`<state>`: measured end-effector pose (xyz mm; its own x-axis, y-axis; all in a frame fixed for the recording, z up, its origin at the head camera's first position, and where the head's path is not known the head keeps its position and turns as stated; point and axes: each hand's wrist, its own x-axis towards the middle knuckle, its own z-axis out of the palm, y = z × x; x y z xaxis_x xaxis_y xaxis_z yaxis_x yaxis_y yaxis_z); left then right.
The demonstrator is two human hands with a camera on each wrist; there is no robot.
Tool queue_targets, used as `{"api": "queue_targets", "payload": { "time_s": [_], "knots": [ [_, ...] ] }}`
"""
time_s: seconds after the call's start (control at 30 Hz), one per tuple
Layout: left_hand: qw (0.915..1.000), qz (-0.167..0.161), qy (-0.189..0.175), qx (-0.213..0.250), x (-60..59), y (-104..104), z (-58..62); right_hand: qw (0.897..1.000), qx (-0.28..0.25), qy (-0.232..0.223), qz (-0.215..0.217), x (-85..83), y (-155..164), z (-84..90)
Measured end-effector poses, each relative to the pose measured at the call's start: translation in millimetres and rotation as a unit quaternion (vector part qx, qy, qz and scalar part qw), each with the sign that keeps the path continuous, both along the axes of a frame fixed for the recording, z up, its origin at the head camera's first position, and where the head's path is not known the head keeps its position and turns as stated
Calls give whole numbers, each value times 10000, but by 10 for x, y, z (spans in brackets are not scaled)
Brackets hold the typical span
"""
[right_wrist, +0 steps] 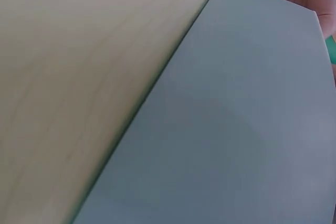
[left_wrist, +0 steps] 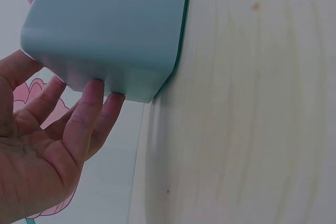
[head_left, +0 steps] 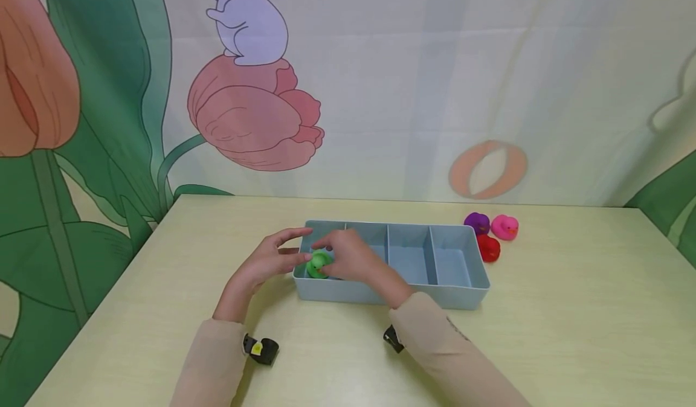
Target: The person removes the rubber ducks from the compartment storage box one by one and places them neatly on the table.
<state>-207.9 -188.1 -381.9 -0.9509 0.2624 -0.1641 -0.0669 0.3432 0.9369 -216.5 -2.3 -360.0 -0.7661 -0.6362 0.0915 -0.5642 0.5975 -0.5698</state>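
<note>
A blue-grey tray (head_left: 435, 297) with several compartments lies in the middle of the pale wooden table (head_left: 571, 328). My right hand (head_left: 352, 256) reaches into its leftmost compartment and grips a small green rubber duck (head_left: 318, 264) there. My left hand (head_left: 272, 257) is at the tray's left end. In the left wrist view its straight fingers (left_wrist: 86, 114) touch the end wall of the tray (left_wrist: 115, 24). The right wrist view shows only the tray's outer wall (right_wrist: 241, 129) up close and the tabletop.
A purple duck (head_left: 476, 221), a pink duck (head_left: 504, 227) and a red duck (head_left: 488, 247) sit on the table just past the tray's right end. A curtain printed with a tulip (head_left: 255, 117) hangs behind the table's far edge.
</note>
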Motion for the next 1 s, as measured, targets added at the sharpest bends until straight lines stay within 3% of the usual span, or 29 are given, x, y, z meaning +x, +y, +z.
{"api": "queue_targets", "payload": {
  "time_s": [0.33,0.7,1.0],
  "knots": [
    [10000,53,-28,-38,0,7,-3,9985,368,335,223,-50,-71,-40],
    [9999,91,-88,-86,19,-27,-4,9952,863,458,28,-37,-169,-44],
    [9999,67,-39,-101,6,-3,7,9986,360,395,62,-7,-95,8]
  ]
}}
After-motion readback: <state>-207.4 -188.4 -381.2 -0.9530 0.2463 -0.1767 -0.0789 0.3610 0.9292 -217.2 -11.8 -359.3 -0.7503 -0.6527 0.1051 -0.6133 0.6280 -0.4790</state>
